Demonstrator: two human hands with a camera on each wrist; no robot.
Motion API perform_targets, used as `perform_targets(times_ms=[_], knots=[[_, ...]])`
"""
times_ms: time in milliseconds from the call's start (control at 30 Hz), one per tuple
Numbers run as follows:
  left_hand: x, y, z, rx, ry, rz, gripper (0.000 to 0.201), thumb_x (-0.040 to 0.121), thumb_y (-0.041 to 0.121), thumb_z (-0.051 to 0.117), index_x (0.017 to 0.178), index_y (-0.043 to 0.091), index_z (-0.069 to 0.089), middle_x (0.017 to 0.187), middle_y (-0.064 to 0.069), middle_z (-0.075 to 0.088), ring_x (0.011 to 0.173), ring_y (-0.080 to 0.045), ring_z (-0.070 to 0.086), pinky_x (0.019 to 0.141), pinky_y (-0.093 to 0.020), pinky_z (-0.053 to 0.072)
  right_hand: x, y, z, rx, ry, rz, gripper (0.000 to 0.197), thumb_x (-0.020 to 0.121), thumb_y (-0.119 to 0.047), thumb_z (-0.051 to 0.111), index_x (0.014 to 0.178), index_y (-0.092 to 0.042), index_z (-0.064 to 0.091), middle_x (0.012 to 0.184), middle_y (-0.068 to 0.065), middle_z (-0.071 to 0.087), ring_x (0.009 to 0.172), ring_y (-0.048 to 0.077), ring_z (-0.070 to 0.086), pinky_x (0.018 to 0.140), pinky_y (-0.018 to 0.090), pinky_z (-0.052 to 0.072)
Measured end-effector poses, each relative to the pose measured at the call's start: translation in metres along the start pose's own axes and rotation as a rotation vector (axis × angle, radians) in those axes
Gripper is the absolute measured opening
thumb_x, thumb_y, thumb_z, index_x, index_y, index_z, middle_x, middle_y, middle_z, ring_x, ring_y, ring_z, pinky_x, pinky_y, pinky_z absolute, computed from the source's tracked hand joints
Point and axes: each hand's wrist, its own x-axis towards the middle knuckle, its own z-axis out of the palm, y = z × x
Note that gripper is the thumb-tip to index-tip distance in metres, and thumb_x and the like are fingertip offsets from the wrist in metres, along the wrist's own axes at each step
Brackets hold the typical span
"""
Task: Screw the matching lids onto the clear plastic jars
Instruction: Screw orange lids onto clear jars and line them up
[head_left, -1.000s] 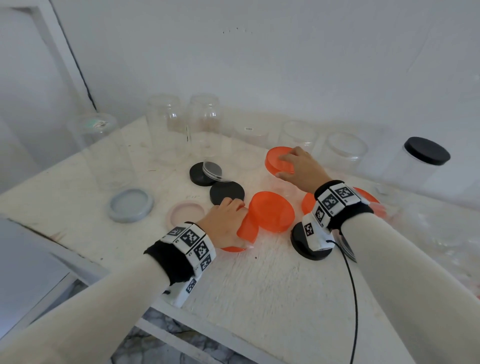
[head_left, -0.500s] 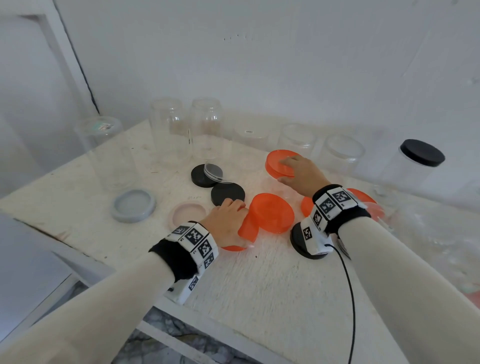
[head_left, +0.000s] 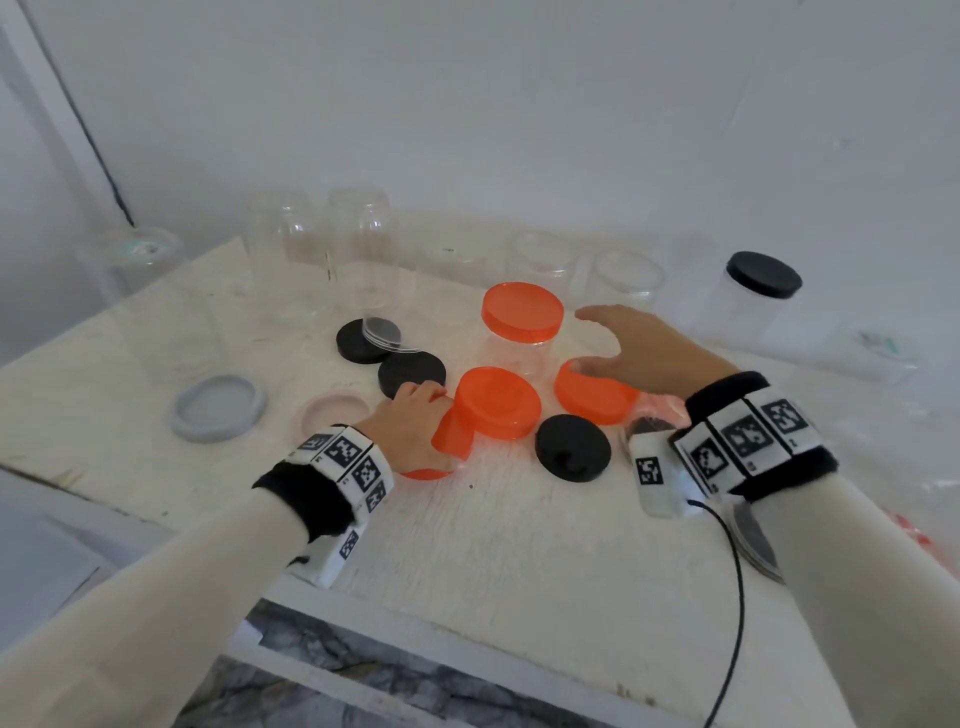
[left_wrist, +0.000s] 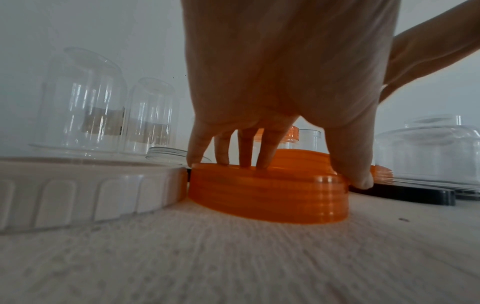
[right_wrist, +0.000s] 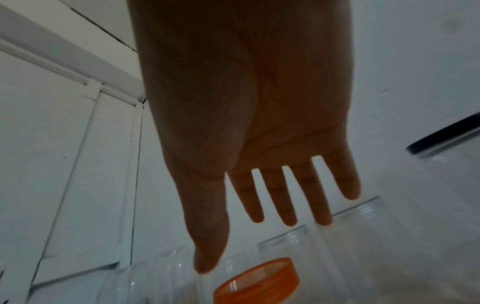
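two hands differ: the left hand (left_wrist: 280, 86), centre frame, grips an orange lid (left_wrist: 267, 193) on the table (head_left: 519, 545); the right hand (head_left: 639, 353) hangs spread beside the capped jar (head_left: 521, 332). crowded lids risk being knocked or mismatched.

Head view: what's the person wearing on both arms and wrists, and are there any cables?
Both arms are in cream long sleeves with black cuffs. Each wrist carries a band of white square tiles printed with black-and-white fiducial markers, left wristband, right wristband. A white camera pod hangs under the right wrist, trailing a thin black cable.
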Motion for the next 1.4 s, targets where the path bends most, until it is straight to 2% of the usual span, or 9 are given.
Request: perform_targets(times_ms=[133, 267, 433, 600, 767, 1067, 1233, 1333, 1400], knots=[[0.000, 0.001, 0.000, -0.007, -0.005, -0.016, 0.084, 0.078, 0.056, 0.062, 0.142, 0.014, 0.028, 0.148, -0.006, 0.020, 0.135, -0.027, 0.019, 0.108, -0.047, 0.031, -0.038, 0.029, -0.010, -0.017, -0.033, 0.118, 0.072, 0.082, -0.042, 0.066, 0.143, -0.024, 0.032, 0.149, 0.003, 0.032, 0.133, 0.023, 0.033, 0.108, 0.039, 0.030], [0.000, 0.002, 0.000, -0.031, 0.002, -0.034, 0.085, 0.077, 0.054, 0.064, 0.142, 0.013, 0.028, 0.148, -0.006, 0.020, 0.135, -0.026, 0.018, 0.106, -0.047, 0.033, -0.060, 0.049, -0.007, -0.102, -0.131, 0.168, 0.089, 0.074, -0.047, 0.072, 0.146, -0.033, 0.022, 0.156, 0.002, 0.009, 0.140, 0.032, 0.013, 0.110, 0.051, 0.023], [-0.001, 0.003, -0.001, -0.042, 0.001, -0.050, 0.086, 0.076, 0.054, 0.066, 0.143, 0.016, 0.028, 0.149, -0.005, 0.019, 0.135, -0.027, 0.019, 0.105, -0.046, 0.034, -0.061, 0.061, 0.003, -0.158, -0.167, 0.191, 0.100, 0.071, -0.045, 0.076, 0.146, -0.040, 0.011, 0.157, 0.002, -0.003, 0.141, 0.038, 0.006, 0.110, 0.059, 0.020], [-0.002, 0.001, -0.002, -0.005, -0.025, -0.053, 0.093, 0.072, 0.055, 0.070, 0.145, 0.020, 0.023, 0.151, -0.006, 0.017, 0.136, -0.029, 0.017, 0.107, -0.046, 0.031, -0.058, 0.062, 0.007, -0.244, -0.190, 0.198, 0.101, 0.075, -0.033, 0.076, 0.147, -0.040, 0.005, 0.155, 0.005, 0.006, 0.137, 0.038, 0.011, 0.106, 0.056, 0.025], [-0.004, 0.001, -0.004, 0.000, -0.020, -0.053, 0.100, 0.066, 0.056, 0.074, 0.145, 0.020, 0.025, 0.147, -0.005, 0.023, 0.133, -0.026, 0.020, 0.106, -0.046, 0.033, -0.060, 0.060, 0.009, -0.311, -0.170, 0.177, 0.100, 0.069, -0.038, 0.077, 0.145, -0.045, 0.012, 0.146, 0.007, 0.022, 0.130, 0.035, 0.019, 0.102, 0.052, 0.030], [-0.011, 0.002, -0.010, -0.001, 0.010, -0.061, 0.094, 0.066, 0.053, 0.075, 0.143, 0.022, 0.031, 0.146, -0.003, 0.025, 0.131, -0.024, 0.021, 0.105, -0.043, 0.032, -0.069, 0.052, -0.003, -0.304, -0.125, 0.099, 0.106, 0.061, -0.030, 0.082, 0.141, -0.052, 0.016, 0.136, 0.003, 0.020, 0.121, 0.030, 0.021, 0.096, 0.045, 0.033], [-0.018, 0.003, -0.016, -0.019, 0.033, -0.050, 0.092, 0.067, 0.051, 0.076, 0.143, 0.024, 0.032, 0.147, -0.001, 0.024, 0.132, -0.023, 0.019, 0.107, -0.043, 0.029, -0.073, 0.040, -0.011, -0.206, 0.028, -0.018, 0.100, 0.060, -0.036, 0.083, 0.140, -0.039, 0.024, 0.137, 0.004, 0.018, 0.124, 0.030, 0.020, 0.097, 0.043, 0.036], [-0.023, 0.000, -0.022, -0.034, 0.049, -0.042, 0.100, 0.060, 0.058, 0.077, 0.142, 0.023, 0.033, 0.147, -0.002, 0.025, 0.132, -0.024, 0.019, 0.109, -0.043, 0.027, -0.072, 0.031, -0.002, 0.002, 0.078, -0.075, 0.100, 0.059, -0.030, 0.084, 0.138, -0.020, 0.024, 0.133, 0.004, 0.023, 0.121, 0.026, 0.032, 0.093, 0.030, 0.037], [-0.027, -0.002, -0.026, -0.075, 0.071, -0.035, 0.105, 0.053, 0.063, 0.071, 0.142, 0.024, 0.034, 0.147, -0.002, 0.026, 0.131, -0.023, 0.019, 0.110, -0.042, 0.026, -0.073, 0.023, 0.006, 0.123, 0.091, -0.079, 0.093, 0.060, -0.019, 0.083, 0.132, -0.012, 0.024, 0.125, 0.001, 0.027, 0.113, 0.021, 0.041, 0.081, 0.017, 0.040]])
